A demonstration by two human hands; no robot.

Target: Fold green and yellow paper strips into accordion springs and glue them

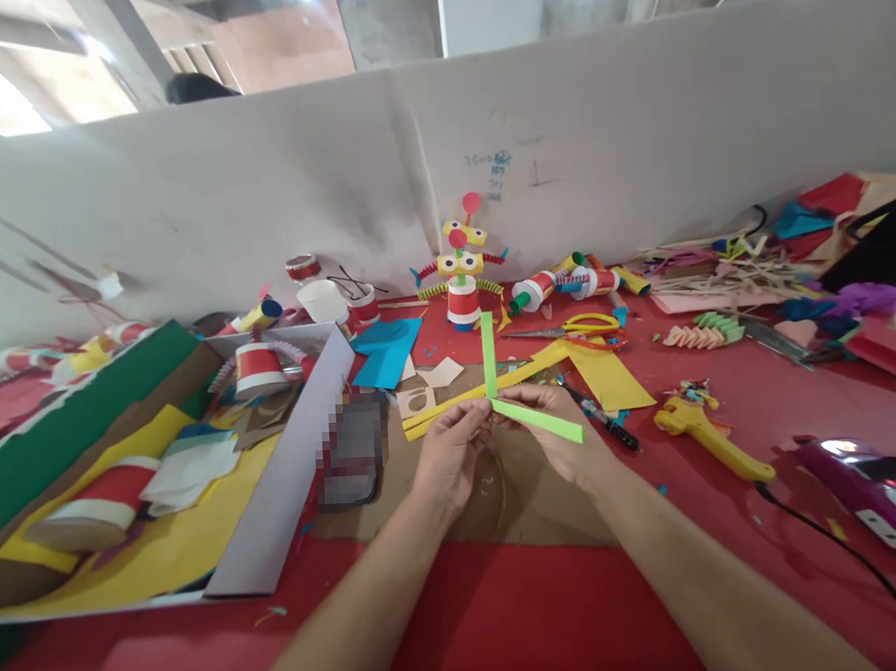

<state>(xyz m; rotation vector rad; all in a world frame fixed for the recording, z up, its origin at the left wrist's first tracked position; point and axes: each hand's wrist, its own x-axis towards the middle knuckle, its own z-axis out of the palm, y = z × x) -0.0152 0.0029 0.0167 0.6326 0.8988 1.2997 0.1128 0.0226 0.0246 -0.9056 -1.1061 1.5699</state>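
Observation:
Two bright green paper strips (539, 421) meet at a corner between my hands, one standing up and the other pointing right. My left hand (452, 450) pinches them near that corner. From the other side my right hand (556, 432) closes around the same spot, its fingertips partly hidden behind the strip that points right. Beneath and just beyond the hands lies a brown cardboard sheet (443, 526) with yellow paper strips (422, 420) across it. A yellow paper piece (612, 379) and a dark-handled craft knife (618, 432) are to the right of my right hand.
On the left stands an open box (275, 465) with cup figures and paper; a phone (353, 449) lies beside it. Scissors (598, 328), a yellow glue gun (713, 442) and a purple power strip (862, 494) sit right. A finished paper-cup figure (462, 300) stands by the wall.

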